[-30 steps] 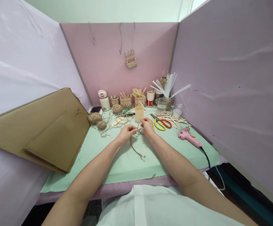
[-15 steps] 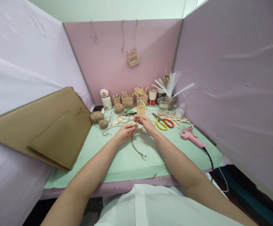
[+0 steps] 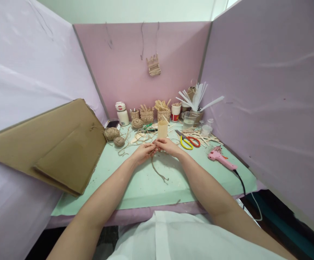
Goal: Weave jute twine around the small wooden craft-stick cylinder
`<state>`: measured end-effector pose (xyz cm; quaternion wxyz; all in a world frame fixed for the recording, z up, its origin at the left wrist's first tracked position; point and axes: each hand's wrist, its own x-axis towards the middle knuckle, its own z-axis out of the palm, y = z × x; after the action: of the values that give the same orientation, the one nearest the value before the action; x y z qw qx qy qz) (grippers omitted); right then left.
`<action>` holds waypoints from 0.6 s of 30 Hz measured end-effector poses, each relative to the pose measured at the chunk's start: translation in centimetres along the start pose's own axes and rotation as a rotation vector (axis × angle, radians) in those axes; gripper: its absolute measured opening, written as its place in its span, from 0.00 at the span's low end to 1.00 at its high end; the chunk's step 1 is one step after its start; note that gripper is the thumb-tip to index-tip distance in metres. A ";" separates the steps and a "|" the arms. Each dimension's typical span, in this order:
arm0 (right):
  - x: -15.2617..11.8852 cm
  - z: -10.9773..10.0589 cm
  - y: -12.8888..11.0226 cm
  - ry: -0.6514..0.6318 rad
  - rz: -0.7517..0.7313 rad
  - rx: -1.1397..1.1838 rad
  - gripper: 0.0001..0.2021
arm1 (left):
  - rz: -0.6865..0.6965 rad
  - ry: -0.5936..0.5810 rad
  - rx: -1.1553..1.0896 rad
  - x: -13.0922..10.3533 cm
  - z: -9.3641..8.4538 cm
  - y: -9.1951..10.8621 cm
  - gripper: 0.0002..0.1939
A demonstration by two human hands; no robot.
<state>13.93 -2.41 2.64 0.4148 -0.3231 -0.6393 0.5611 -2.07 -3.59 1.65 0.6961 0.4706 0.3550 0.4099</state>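
Over the middle of the green table, my left hand [image 3: 145, 152] and my right hand [image 3: 168, 146] meet at the fingertips. Both are closed in a pinch on a length of brown twine [image 3: 157, 172]; its frayed tail hangs from my left fingers toward me and bends to the right. The part between the fingertips is mostly hidden. Just beyond my hands stands a small upright piece made of pale wooden sticks [image 3: 162, 129]. Loose loops of twine lie on the table behind my left hand.
Balls of twine [image 3: 111, 134] sit at the back left, beside a leaning cardboard sheet [image 3: 61, 144]. Yellow- and red-handled scissors [image 3: 186, 142] lie right of my hands, with a corded pink glue gun [image 3: 222, 159] farther right. Stick-filled baskets [image 3: 146, 116] and a clear cup [image 3: 188, 121] line the back.
My right hand has come down and slightly left, so its fingertips now join my left hand on the twine. The left hand and the hanging tail have barely moved.
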 end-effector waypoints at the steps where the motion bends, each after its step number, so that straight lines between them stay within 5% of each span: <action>1: -0.1 0.1 0.0 0.000 0.013 0.010 0.13 | 0.006 -0.007 0.008 -0.1 0.0 -0.1 0.10; 11: 0.2 -0.3 -0.7 0.170 0.027 0.331 0.14 | 0.050 -0.250 0.089 -0.9 0.2 1.0 0.14; 18: 0.5 -0.5 -0.8 0.312 0.008 0.370 0.15 | 0.059 -0.279 0.090 -0.7 0.1 1.0 0.15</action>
<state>14.19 -1.89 3.51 0.5586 -0.3270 -0.4524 0.6135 -2.53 -3.98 2.73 0.7045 0.5640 0.2588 0.3446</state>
